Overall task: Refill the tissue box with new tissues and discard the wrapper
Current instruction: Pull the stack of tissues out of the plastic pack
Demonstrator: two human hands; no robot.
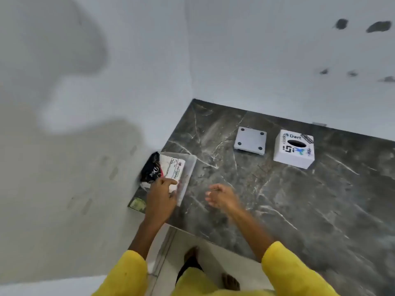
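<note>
Left hand [160, 197] resting on tissue pack [168, 174], right hand [222, 196] loose and empty; pinch wrapper seam, tear clean.

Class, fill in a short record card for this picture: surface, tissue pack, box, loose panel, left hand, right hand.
surface: dark marbled counter in a white corner
tissue pack: black-and-white wrapped tissue pack at the counter's left edge
box: white stickered tissue box, oval slot up, far right
loose panel: white square panel lying flat, left of the box
left hand: left hand on the pack
right hand: right hand open, empty
</note>
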